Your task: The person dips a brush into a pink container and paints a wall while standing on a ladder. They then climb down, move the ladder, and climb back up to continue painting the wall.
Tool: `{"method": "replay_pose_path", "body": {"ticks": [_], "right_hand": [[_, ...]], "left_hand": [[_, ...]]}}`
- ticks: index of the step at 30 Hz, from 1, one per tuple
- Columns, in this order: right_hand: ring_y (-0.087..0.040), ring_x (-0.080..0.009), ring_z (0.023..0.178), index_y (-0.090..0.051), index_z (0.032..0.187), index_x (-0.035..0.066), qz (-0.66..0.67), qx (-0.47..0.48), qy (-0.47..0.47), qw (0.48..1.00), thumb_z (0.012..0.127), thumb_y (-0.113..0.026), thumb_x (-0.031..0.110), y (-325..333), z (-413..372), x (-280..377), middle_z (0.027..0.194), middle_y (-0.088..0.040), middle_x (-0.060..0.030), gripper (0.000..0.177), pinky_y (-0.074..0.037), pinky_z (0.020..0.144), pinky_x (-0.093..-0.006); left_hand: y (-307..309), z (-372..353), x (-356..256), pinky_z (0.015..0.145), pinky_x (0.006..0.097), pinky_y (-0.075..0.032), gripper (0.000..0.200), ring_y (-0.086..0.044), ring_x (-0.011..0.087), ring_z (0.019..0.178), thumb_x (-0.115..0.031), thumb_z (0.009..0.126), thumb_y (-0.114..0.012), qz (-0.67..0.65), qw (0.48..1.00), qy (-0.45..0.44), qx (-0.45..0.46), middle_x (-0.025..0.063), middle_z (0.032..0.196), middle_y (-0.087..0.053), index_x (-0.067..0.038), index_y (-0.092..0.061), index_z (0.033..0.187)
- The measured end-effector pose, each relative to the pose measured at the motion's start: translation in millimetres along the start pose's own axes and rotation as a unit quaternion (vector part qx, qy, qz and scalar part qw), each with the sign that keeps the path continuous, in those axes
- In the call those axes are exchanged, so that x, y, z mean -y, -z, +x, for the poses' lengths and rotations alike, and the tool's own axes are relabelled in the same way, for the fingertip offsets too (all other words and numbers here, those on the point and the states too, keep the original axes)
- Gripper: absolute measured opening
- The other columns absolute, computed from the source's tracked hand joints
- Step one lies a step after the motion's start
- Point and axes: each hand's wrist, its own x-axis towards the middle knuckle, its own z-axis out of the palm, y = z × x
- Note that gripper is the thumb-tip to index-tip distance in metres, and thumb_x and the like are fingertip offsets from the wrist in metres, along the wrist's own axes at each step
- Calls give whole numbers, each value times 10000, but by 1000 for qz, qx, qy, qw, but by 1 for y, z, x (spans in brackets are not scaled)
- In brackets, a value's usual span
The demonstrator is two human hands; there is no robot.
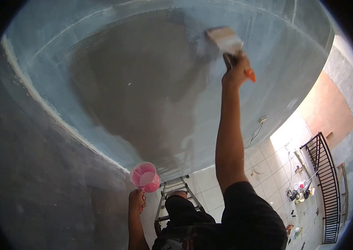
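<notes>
Head view: right hand (235, 71) raised high, arm nearly straight

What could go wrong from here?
Footing: the person seems to be up on the ladder with both hands occupied, so a slip might be hard to catch.
Spill: the pink cup in the left hand is open and could tip.
Drips: the wide brush, raised in the right hand, may drip.

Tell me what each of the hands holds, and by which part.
The left hand holds the pink dipper by its handle; the right hand grips the wide brush by its handle, the orange end showing.
</notes>
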Motion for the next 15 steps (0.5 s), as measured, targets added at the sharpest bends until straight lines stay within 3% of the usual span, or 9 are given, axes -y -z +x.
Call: {"method": "replay_pose_path", "body": {"ticks": [4,7,9,10,12,14,15], "right_hand": [[-622,-238,887,-492,1107,-10,-71,-57,-93,991,887,-554,214,99,-86,-68,994,-597,-147,320,-551,775,-403],[-636,-244,831,-518,1051,-17,-135,-133,-140,972,879,-576,194,139,-134,-61,956,-608,-135,278,-564,720,-373],[-626,-188,707,-565,937,-23,-201,-160,-145,956,880,-567,130,153,-137,-60,869,-613,-107,163,-555,607,-318],[-626,-188,707,-565,937,-23,-200,-159,-143,956,880,-567,130,145,-128,-57,869,-613,-107,163,-555,607,-318],[-578,-145,603,-580,784,-27,-211,-123,-117,963,878,-574,130,118,-96,-52,733,-598,-72,183,-516,524,-285],[-553,-126,591,-576,732,-21,-198,-54,-58,977,877,-581,139,59,-53,-27,686,-583,-56,215,-490,506,-269],[-552,-129,582,-577,723,-13,-143,-27,17,989,876,-580,149,27,-35,-14,666,-580,-52,223,-479,508,-262]], "left_hand": [[-6,1,6,317,261,-263,220,-335,91,345,-239,862,-514,12,1000,7,3,-1,532,-407,-55,-479,745],[-6,-1,11,312,259,-258,212,-330,88,342,-230,864,-515,39,999,18,-4,0,532,-409,-58,-481,746],[-6,0,8,311,253,-257,207,-331,84,344,-222,864,-516,11,1000,24,9,2,534,-414,-62,-478,739],[-6,3,8,311,253,-257,207,-331,84,344,-222,864,-516,11,1000,21,9,2,534,-414,-62,-478,739],[-4,1,10,313,250,-259,212,-333,82,346,-226,865,-517,9,1000,15,10,0,535,-415,-64,-473,736],[-6,-3,5,315,249,-262,214,-334,81,347,-227,866,-518,16,1000,7,7,0,536,-416,-64,-471,736],[-6,-5,3,318,249,-265,216,-336,81,349,-229,866,-519,23,1000,2,5,0,537,-417,-65,-469,736]]}}
